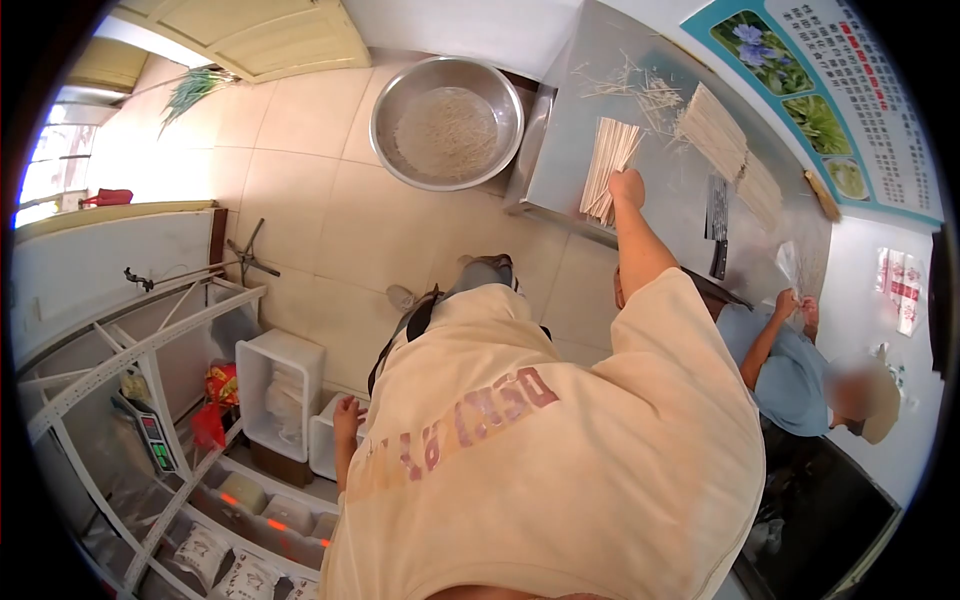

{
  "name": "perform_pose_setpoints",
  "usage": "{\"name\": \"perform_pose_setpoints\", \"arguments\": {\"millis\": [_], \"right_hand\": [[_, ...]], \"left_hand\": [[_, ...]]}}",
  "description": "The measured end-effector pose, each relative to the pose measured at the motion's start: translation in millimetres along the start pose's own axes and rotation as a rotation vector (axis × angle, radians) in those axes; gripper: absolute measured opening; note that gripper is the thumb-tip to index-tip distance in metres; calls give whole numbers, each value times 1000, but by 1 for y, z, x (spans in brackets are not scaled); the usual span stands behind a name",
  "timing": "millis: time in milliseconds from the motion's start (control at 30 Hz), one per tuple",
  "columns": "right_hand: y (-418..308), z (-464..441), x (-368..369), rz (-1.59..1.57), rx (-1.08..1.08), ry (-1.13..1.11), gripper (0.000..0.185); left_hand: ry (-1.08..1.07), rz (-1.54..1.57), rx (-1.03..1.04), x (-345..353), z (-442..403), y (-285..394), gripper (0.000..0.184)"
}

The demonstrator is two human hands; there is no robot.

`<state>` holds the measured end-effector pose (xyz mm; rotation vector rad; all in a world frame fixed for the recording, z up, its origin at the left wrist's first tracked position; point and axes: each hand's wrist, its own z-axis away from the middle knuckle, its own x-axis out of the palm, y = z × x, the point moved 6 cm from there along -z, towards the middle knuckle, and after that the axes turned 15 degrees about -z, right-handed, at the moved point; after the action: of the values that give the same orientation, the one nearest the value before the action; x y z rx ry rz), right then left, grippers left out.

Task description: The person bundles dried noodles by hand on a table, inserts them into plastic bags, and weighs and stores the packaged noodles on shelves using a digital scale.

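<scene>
**R hand resting on the strip bundle, L hand hanging free**

Head view (only cam): I'm watching remotely, looking down over the wearer's front. The R hand (627, 188) is reaching over the near edge of the metal desk (672, 212), its fingers bending onto a bundle of pale strips (606, 158). From above the knuckles are hiding the fingertips, so I can't tell if it's gripping or just pressing. The bundle is lying near the desk's edge, strips running roughly the same way, prob. b/c that's keeping it in easy reach & tidy.

L hand (348, 414) is hanging low by the white tubs (285, 348), fingers loosely curling, nothing showing in it; I'm guessing one hand is enough atm.

Farther back, a longer row of strips (715, 130) is lying w/ loose bits (640, 92) scattering beside it. A cleaver (717, 215) is lying flat just beside that row, handle pointing toward the co-worker's side, maybe so it's staying handy w/o crowding the bundle. A brush (822, 197) is sitting by the wall, likely for crumbs.

On the floor, a steel basin (512, 120) is standing next to the desk, holding thin pale pieces (445, 135); I'd say it's sitting there to be close to the desk's edge.

Over on the R, a co-worker in blue (785, 370) is holding a clear bag (789, 262) up w/ both hands, prob. keeping its mouth accessible.
</scene>
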<state>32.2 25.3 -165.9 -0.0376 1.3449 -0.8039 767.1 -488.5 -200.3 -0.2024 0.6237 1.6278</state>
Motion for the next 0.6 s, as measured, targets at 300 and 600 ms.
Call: {"name": "perform_pose_setpoints", "arguments": {"millis": [300,600], "right_hand": [[52,-44,11,-90,-90,-52,38],[59,-7,-19,-1448,493,-211,17]], "left_hand": [[-27,56,25,1,-5,30,37],[-98,-151,41,28,18,-3,37]]}}
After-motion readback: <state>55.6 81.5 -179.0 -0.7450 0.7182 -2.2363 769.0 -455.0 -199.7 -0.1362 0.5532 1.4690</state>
